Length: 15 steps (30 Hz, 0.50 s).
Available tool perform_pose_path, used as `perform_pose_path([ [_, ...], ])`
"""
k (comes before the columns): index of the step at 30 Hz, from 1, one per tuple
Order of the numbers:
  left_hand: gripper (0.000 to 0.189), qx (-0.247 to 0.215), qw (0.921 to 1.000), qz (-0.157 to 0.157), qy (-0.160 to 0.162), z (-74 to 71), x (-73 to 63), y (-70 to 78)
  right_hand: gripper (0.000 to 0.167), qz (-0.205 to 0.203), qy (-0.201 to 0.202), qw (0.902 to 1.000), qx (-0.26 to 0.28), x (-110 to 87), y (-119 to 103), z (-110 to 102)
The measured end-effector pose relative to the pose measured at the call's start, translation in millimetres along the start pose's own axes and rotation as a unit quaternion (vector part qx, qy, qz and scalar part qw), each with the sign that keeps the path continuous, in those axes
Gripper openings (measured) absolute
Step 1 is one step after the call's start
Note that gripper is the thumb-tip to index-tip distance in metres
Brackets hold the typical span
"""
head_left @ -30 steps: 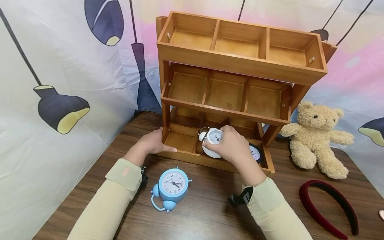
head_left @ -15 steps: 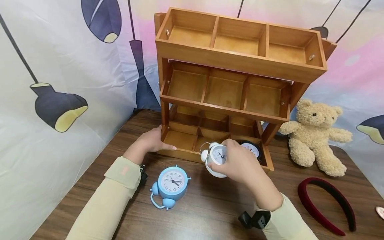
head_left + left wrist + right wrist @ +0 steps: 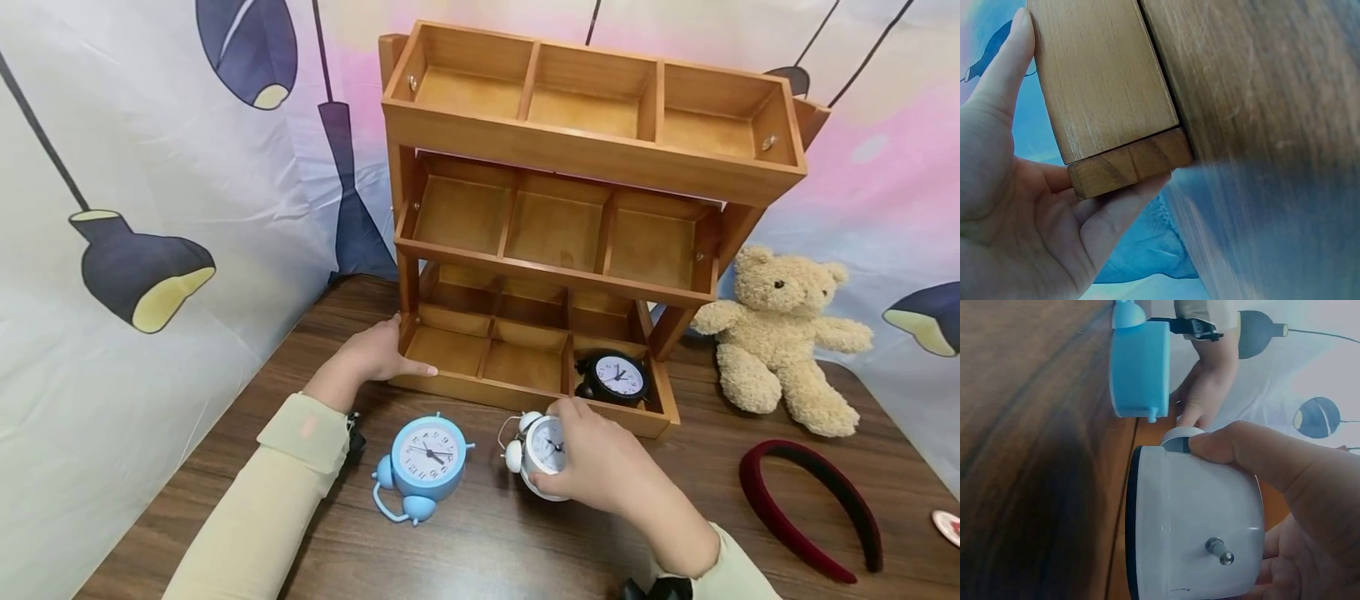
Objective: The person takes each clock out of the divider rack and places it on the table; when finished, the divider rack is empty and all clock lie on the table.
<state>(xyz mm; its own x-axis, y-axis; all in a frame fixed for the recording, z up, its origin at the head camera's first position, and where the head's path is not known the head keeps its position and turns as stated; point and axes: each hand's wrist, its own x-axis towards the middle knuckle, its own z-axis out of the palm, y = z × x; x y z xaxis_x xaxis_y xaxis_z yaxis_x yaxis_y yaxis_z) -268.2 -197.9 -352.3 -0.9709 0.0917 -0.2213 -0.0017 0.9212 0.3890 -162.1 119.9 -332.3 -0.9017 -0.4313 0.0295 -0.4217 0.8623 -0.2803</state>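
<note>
My right hand (image 3: 600,458) grips a white twin-bell alarm clock (image 3: 542,457) by its sides, face up, close over the table in front of the shelf. In the right wrist view the clock's white casing (image 3: 1210,512) sits between thumb and fingers. My left hand (image 3: 372,354) holds the left end of the wooden shelf's bottom tier (image 3: 480,385), thumb along the front, fingers round the end in the left wrist view. A light blue alarm clock (image 3: 429,454) lies face up between my arms. In the bottom tier's right compartment lies a black alarm clock (image 3: 615,375).
The shelf's middle tier (image 3: 558,229) and top tier (image 3: 588,146) each have three compartments. A teddy bear (image 3: 787,342) sits to the right of the shelf. Nearer on that side lies a dark red headband (image 3: 780,533), with a small pale object (image 3: 948,525) at the edge.
My right hand has lifted the white alarm clock out of the bottom tier's middle compartment and brought it toward me, over the table. My left hand keeps its hold on the shelf.
</note>
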Motion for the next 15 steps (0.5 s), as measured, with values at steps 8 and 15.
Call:
perform_pose_path([
  [8,0.125,-0.001,1.0000,-0.002,0.001,0.6,0.1,-0.6,0.068,0.006,-0.012,0.9998,0.015,-6.6,6.2,12.4],
  [15,0.125,-0.001,1.0000,-0.003,0.002,1.5,0.9,-1.6,0.072,0.008,-0.012,0.9997,0.020,-11.0,10.5,15.9],
])
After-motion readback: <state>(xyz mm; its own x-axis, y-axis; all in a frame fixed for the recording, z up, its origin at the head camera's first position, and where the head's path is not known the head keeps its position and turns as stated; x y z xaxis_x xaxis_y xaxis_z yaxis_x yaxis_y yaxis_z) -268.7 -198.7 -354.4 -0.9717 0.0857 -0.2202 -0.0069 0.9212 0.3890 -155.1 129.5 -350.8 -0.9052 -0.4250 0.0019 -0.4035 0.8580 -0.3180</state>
